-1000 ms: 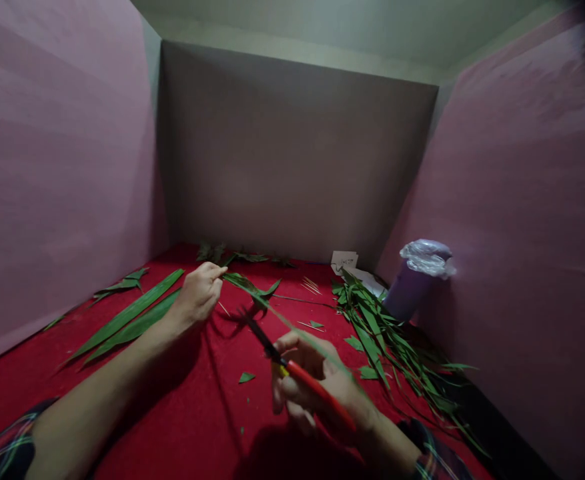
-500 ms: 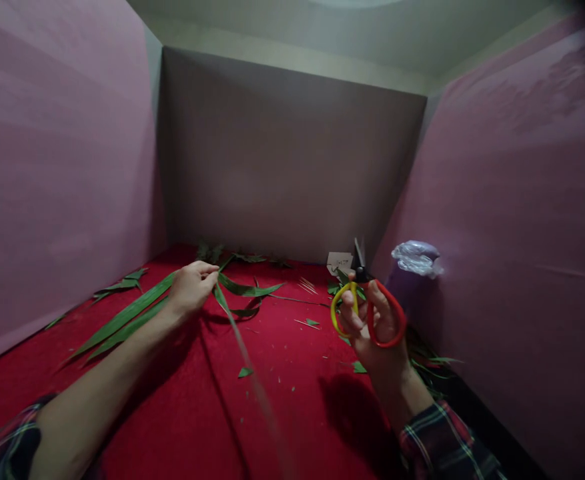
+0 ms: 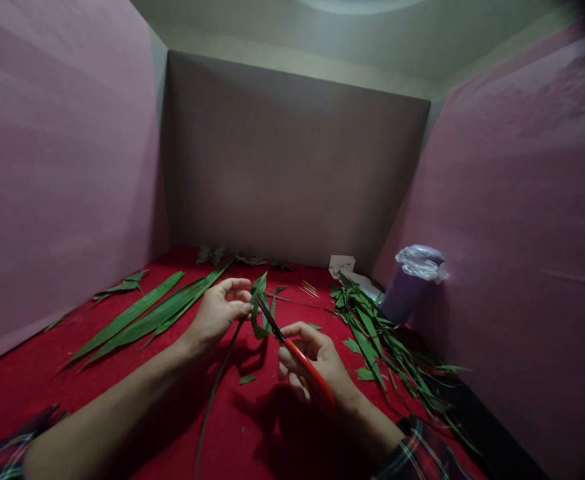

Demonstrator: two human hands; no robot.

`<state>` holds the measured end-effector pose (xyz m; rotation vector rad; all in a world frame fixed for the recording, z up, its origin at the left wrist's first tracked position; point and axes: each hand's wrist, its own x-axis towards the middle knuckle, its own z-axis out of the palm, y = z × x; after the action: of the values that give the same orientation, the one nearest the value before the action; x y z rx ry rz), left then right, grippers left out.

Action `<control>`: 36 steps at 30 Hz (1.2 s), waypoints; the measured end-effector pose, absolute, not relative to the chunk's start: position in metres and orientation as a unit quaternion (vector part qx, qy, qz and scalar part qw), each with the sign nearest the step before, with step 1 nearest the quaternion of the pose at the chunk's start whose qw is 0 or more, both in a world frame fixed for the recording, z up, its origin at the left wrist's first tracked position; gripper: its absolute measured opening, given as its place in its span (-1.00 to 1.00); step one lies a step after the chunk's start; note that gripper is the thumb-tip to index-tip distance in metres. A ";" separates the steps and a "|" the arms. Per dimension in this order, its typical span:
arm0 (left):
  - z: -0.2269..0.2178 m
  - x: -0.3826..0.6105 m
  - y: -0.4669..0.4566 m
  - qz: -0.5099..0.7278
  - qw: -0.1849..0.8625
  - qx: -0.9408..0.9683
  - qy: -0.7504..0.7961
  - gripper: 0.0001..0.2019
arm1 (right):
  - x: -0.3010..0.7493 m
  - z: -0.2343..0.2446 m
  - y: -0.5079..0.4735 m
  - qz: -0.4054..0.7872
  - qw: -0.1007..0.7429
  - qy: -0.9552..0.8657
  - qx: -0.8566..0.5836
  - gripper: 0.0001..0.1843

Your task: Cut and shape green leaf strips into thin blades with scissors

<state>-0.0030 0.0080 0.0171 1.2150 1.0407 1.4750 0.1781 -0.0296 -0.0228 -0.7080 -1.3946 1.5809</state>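
Observation:
Between thumb and fingers, my left hand (image 3: 222, 312) pinches a green leaf piece (image 3: 259, 293) with a long thin stem trailing down toward me. My right hand (image 3: 319, 360) grips scissors (image 3: 305, 370) with red and yellow handles. Their dark blades point up and left and lie against the leaf piece, close to my left fingertips. Whether the blades are parted around it I cannot tell. Beneath the hands, a small leaf scrap (image 3: 247, 379) lies on the red cloth (image 3: 172, 413).
Long green leaves (image 3: 147, 322) lie at left. On the right are a heap of leafy stems (image 3: 377, 333) and a purple container (image 3: 403, 293) topped with clear plastic. Several thin sticks (image 3: 309, 289) and a white card (image 3: 342, 264) are farther back. Pink panels flank both sides.
My right hand has brought the scissors left and down to the leaf piece. My left hand has moved right with the leaf piece, away from the long leaves.

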 end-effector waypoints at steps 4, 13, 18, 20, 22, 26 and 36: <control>0.008 -0.004 0.011 0.582 0.498 0.466 0.442 -0.62 | 0.176 -0.026 -0.029 0.639 0.424 -0.564 -0.307 -0.56; 0.014 -0.003 0.004 0.618 0.506 0.428 0.424 -0.62 | 0.175 -0.028 -0.028 0.625 0.422 -0.556 -0.349 -0.54; 0.018 -0.002 0.002 0.614 0.513 0.412 0.436 -0.66 | 0.176 -0.027 -0.027 0.617 0.424 -0.556 -0.361 -0.53; 0.018 -0.001 0.002 0.613 0.508 0.421 0.434 -0.66 | 0.176 -0.028 -0.026 0.612 0.425 -0.558 -0.366 -0.53; 0.018 -0.001 0.002 0.609 0.505 0.437 0.427 -0.65 | 0.176 -0.029 -0.026 0.603 0.430 -0.560 -0.370 -0.53; 0.016 -0.001 0.002 0.597 0.502 0.463 0.422 -0.62 | 0.173 -0.029 -0.031 0.559 0.440 -0.590 -0.381 -0.55; 0.022 0.006 -0.006 0.617 0.485 0.457 0.420 -0.57 | 0.168 -0.027 -0.042 0.420 0.456 -0.686 -0.382 -0.78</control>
<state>0.0062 -0.0060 0.0220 1.1127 1.0216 1.5010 0.1684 -0.0418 -0.0266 -0.9419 -1.6910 1.0361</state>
